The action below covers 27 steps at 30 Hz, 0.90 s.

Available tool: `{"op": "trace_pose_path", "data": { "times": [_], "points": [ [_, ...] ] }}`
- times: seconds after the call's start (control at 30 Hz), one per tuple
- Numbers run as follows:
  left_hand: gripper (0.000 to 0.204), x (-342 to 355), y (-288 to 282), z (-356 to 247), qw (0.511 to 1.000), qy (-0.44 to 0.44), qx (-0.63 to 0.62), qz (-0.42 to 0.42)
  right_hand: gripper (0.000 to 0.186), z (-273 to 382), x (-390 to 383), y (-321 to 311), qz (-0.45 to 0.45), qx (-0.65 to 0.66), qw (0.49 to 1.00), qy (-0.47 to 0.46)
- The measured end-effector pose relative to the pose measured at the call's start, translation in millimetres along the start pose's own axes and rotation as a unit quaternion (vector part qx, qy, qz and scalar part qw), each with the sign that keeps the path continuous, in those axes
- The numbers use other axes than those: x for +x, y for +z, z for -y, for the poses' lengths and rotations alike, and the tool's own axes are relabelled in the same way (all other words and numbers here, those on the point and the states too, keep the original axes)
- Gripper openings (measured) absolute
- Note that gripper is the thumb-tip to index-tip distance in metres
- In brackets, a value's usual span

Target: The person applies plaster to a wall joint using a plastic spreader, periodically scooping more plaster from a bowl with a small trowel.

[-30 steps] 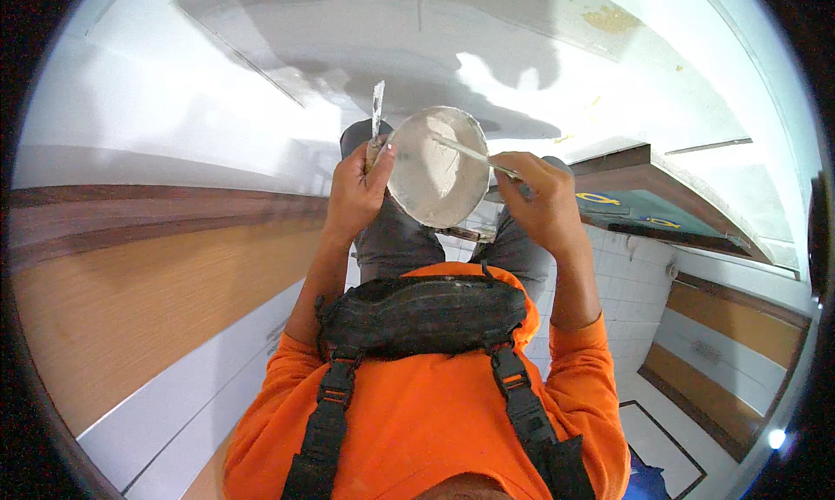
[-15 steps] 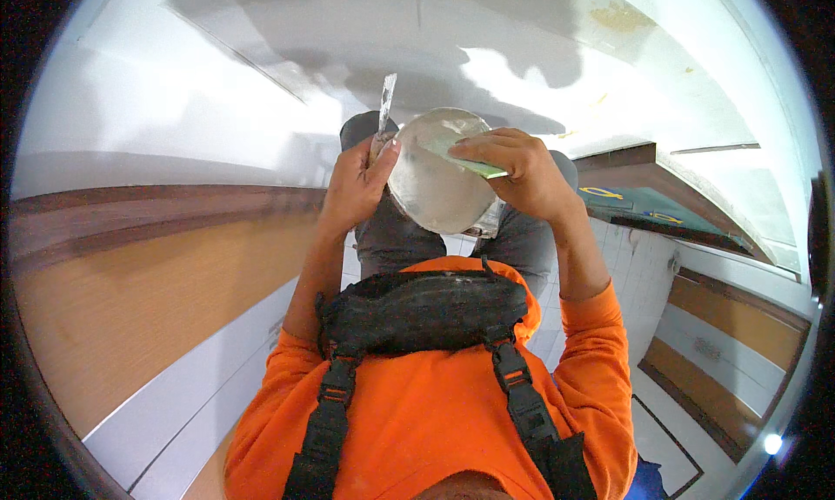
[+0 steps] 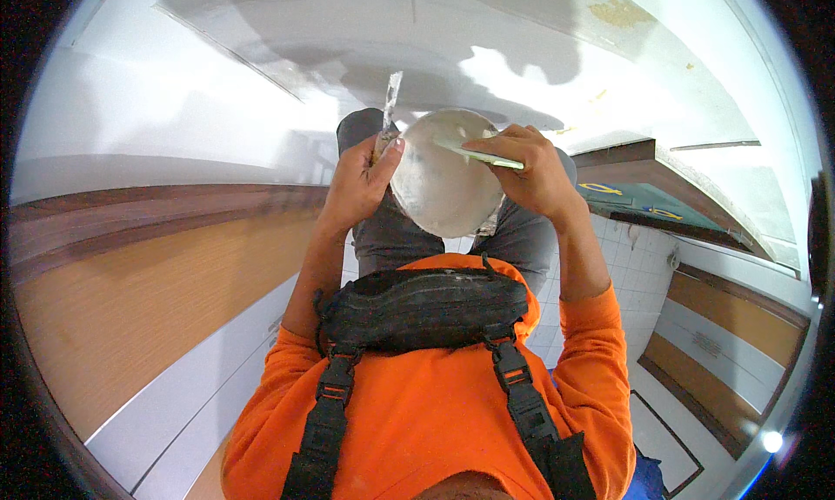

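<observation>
From the head view, I see a person in an orange shirt (image 3: 426, 413) with a round bowl (image 3: 435, 206) between the two hands, above the thighs of the grey trousers (image 3: 387, 239). A pale, pasty coating lines the bowl's inside.

The left hand (image 3: 361, 183) is closed at the bowl's left edge, thumb along the rim, and also grips a narrow, smeared scraper (image 3: 391, 100) whose blade points up and away. I take it to be tucked there so one hand can steady the bowl and keep the tool out of its mouth.

The right hand (image 3: 529, 171) pinches a flat, pale green spreader (image 3: 496, 159) over the bowl's upper right edge, its far end reaching inside; whether it touches the coating I cannot tell. The tilted grip probably lets its edge lie along the wall.

A black pouch (image 3: 426, 310) sits against the waist, just below the bowl, likely strapped there to leave both hands free. A pale wall (image 3: 217, 109) rises ahead, and white tiles (image 3: 622, 265) show to the right.
</observation>
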State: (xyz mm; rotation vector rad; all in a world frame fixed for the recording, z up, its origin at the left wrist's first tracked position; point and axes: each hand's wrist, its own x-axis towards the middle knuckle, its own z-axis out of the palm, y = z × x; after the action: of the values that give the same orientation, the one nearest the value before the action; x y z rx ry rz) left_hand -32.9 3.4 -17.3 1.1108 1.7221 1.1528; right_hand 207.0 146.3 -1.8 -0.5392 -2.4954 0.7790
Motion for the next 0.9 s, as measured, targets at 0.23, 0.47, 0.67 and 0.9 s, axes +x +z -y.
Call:
{"op": "trace_pose_path", "data": {
  "times": [0.23, 0.47, 0.67, 0.9],
  "points": [
    [0.029, -0.1, 1.9, 0.7, 0.998, 0.036, -0.016, -0.051, 0.031, 11.0, -33.8, 11.7, -0.013, 0.054, 0.996, 0.076],
    [0.030, -5.7, 2.3, -5.2, 0.997, 0.030, 0.030, -0.058, 0.030, 20.8, -32.0, 4.3, -0.092, 0.069, 0.992, 0.055],
    [0.029, -10.7, 3.2, -7.2, 0.998, 0.042, 0.023, -0.052, 0.028, 3.6, -25.7, 22.6, -0.091, -0.015, 0.992, 0.088],
    [0.028, -9.4, 6.1, -0.7, 0.990, 0.045, 0.020, -0.130, 0.029, 21.8, -41.0, 39.6, -0.078, 0.119, 0.969, 0.200]
  ]
}}
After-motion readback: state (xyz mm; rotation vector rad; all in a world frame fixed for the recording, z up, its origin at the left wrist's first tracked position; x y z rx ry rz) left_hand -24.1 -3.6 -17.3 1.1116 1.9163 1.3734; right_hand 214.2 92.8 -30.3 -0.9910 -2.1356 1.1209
